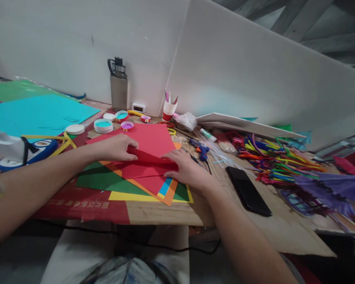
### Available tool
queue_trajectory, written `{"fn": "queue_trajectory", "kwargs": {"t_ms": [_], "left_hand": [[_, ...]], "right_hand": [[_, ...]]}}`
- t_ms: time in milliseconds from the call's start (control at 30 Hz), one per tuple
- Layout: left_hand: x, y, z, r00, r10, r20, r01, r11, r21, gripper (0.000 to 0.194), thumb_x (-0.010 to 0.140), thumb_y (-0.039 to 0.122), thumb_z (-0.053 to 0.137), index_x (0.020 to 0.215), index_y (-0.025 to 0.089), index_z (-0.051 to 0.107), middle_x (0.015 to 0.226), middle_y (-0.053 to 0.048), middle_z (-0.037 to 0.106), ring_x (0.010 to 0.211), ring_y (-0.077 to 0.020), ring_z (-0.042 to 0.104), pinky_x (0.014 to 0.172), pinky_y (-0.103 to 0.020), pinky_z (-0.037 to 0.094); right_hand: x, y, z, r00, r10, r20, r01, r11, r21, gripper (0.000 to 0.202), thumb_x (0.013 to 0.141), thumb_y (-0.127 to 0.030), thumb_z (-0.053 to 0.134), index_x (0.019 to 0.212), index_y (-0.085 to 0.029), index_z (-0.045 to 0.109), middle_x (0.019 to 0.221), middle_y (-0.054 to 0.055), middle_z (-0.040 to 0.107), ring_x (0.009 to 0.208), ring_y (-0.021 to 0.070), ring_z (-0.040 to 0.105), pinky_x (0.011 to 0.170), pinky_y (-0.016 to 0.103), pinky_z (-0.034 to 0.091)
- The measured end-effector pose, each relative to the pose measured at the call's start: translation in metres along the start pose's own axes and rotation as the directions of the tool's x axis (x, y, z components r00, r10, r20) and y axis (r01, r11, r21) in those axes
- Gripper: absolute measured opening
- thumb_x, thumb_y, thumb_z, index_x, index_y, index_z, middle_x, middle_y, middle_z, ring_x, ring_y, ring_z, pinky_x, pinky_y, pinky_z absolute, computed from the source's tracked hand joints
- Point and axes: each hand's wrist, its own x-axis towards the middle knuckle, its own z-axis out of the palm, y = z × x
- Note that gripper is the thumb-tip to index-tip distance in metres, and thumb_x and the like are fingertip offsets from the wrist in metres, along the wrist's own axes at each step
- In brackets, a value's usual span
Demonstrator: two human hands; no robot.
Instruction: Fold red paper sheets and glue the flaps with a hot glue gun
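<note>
A folded red sheet [144,158] lies over a stack of coloured paper on the table, with a raised fold between my hands. My left hand [118,147] pinches its left end between thumb and fingers. At the right end, my right hand [185,165] holds the sheet with thumb and fingers bent round it. Beneath are a larger red sheet [158,138], a green sheet [103,179], and orange and yellow sheets with a small blue piece [165,187] near the lower right.
A black phone [248,191] and a blue glue gun [201,150] lie to the right, before several pipe cleaners [272,157]. Small round tubs [103,125], a bottle [118,88] and a pencil cup [169,109] stand behind. Cyan paper [41,112] is at left.
</note>
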Motion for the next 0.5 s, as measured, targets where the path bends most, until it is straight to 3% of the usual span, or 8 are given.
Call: {"fn": "queue_trajectory", "kwargs": {"t_ms": [133, 500], "left_hand": [[0.0003, 0.0, 0.0004, 1.0, 0.023, 0.004, -0.023, 1.0, -0.002, 0.02, 0.074, 0.038, 0.056, 0.073, 0.019, 0.061, 0.067, 0.0, 0.062, 0.061, -0.0138, 0.052, 0.054, -0.025, 0.029], [0.0006, -0.0015, -0.0006, 1.0, 0.021, 0.02, -0.019, 0.997, -0.076, 0.026, 0.079, 0.041, 0.052, 0.071, 0.017, 0.059, 0.063, 0.001, 0.059, 0.058, -0.0123, 0.05, 0.054, -0.025, 0.03]], "right_hand": [[0.0012, 0.0044, 0.0024, 0.999, -0.017, 0.028, 0.017, 1.0, 0.016, 0.034, 0.08, -0.033, 0.068, 0.111, -0.02, 0.062, 0.107, 0.008, 0.061, 0.104, 0.022, 0.054, 0.091, 0.037, 0.04], [0.0023, 0.0029, -0.0009, 0.998, 0.042, 0.045, -0.046, 0.994, 0.101, 0.027, 0.083, -0.03, 0.064, 0.108, -0.019, 0.064, 0.103, 0.008, 0.063, 0.099, 0.0198, 0.057, 0.089, 0.034, 0.043]]}}
